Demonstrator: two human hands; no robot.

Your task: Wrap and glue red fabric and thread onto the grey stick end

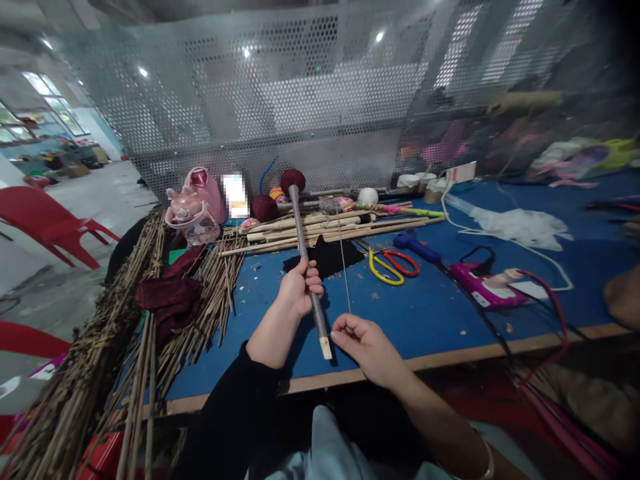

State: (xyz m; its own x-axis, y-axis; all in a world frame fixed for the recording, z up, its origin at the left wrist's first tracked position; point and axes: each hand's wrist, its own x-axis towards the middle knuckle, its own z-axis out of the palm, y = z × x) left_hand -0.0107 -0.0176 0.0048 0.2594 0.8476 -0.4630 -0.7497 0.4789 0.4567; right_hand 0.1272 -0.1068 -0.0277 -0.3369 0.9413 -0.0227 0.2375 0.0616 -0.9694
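Observation:
In my left hand (301,288) is a long stick (315,307) wrapped in grey yarn, with my fingers closed around its middle. Bare pale wood shows at the stick's near end, and a dark red ball (293,180) sits at its far end. My right hand (367,347) is beside the near end, thumb and fingertips pinched together. A thin grey thread (345,260) runs down from above to the fingers of this hand. A black cloth (335,259) lies beyond my hands. Scissors (393,267) with yellow and red handles rest to its right.
Bundled twigs (215,287) and a dark red cloth (170,293) lie at left. Bare sticks (320,227) lie along the back, before a perforated metal screen (320,87). A glue gun (417,248), a magenta device (485,287) and cables occupy the right. Another person's hand (623,297) shows at far right.

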